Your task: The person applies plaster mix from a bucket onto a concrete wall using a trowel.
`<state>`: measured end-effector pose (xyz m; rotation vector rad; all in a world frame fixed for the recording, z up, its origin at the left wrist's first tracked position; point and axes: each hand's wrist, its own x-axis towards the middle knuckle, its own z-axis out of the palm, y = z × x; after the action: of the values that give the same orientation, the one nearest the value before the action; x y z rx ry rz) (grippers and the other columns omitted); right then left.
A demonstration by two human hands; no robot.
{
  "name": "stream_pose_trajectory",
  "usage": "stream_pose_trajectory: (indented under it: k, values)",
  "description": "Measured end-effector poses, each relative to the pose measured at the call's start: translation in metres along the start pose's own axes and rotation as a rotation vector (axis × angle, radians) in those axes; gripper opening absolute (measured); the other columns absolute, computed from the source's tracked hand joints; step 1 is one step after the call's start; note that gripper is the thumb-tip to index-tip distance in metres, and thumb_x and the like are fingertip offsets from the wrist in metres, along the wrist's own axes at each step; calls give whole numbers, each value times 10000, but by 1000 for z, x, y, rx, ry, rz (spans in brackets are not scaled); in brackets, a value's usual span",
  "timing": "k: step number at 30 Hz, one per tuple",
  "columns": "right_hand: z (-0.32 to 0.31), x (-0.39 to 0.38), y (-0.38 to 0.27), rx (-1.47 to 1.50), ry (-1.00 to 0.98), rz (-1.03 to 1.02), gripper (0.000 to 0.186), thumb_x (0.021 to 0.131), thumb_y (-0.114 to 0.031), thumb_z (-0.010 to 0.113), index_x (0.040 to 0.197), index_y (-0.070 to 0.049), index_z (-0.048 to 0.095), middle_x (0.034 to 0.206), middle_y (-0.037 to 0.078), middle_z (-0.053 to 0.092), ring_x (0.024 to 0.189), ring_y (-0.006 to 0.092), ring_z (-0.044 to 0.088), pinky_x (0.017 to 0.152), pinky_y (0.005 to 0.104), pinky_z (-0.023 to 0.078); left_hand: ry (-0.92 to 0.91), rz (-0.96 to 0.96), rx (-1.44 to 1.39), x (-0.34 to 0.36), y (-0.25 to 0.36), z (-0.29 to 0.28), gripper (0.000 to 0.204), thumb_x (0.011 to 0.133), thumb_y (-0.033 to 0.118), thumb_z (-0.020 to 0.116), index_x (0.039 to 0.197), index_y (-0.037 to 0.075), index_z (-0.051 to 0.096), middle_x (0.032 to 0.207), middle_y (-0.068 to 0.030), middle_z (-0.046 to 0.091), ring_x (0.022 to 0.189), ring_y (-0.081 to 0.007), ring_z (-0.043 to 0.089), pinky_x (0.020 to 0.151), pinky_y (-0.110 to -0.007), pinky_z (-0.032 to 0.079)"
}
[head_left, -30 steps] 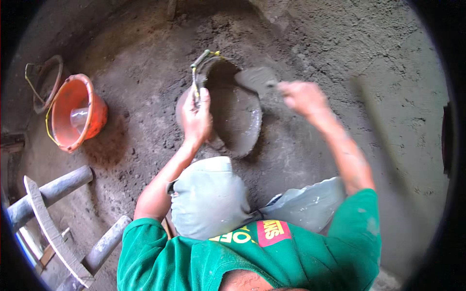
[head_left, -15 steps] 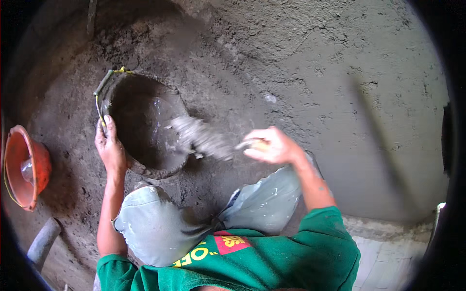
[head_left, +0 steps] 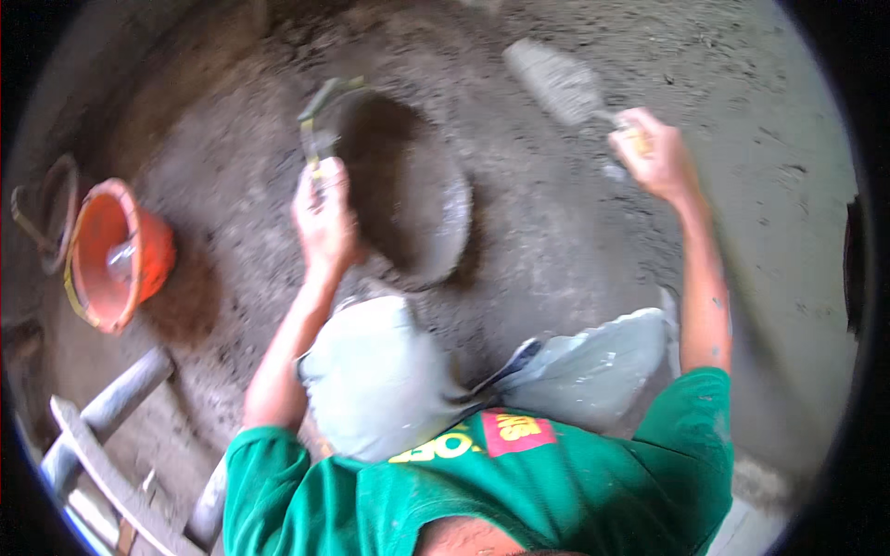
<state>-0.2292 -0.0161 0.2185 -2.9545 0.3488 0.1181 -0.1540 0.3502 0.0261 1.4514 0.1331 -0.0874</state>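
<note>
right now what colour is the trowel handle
Yellowish, where the handle shows in the right hand; head view.

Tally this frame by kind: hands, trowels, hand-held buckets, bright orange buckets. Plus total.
Hands: 2 (left hand, right hand)
Trowels: 1 (trowel, in right hand)
Hand-held buckets: 1 (dark bucket, left hand at rim)
Bright orange buckets: 1 (orange bucket, far left)
Total: 5
</note>
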Motion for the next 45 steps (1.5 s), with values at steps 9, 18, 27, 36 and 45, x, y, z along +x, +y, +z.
stream_pose_trajectory:
  k: [9,18,27,36,45]
  values:
    - [239,-12,-98,249,-411,-433,263,812,-282,572,991,-108,656,756,193,653,709,364,650,662,431,542,11,38,42,0,-4,3,267,960,292,549,999,36,615,817,56,529,767,-60,449,673,-241,387]
    - [126,-85,8,804,-634,129,231,822,-234,709,974,-76,636,692,15,607,542,118,565,506,270,479,36,-55,-113,7,-7,-1,262,963,301,546,1028,57,615,784,78,488,732,-19,392,636,-199,331]
    - [-5,24,131,470,340,471,238,901,-306,622,825,-127,486,588,-38,456,430,43,419,357,196,365,-20,22,-17,4,-2,7,246,960,288,552,1022,55,601,733,101,426,657,-9,336,571,-183,282]
    - [168,34,-87,-275,-262,-159,220,904,-241,466,1046,-219,632,969,128,656,886,303,658,794,454,550,-113,-58,51,6,-10,11,240,956,275,555,1003,43,599,769,74,449,721,-40,398,650,-209,354]
    - [193,-52,-60,627,-334,-448,315,756,-224,715,1021,-68,650,805,144,674,699,330,653,624,378,512,-20,29,-144,8,-12,12,222,967,237,543,1004,33,625,872,54,546,807,-38,453,717,-202,375]
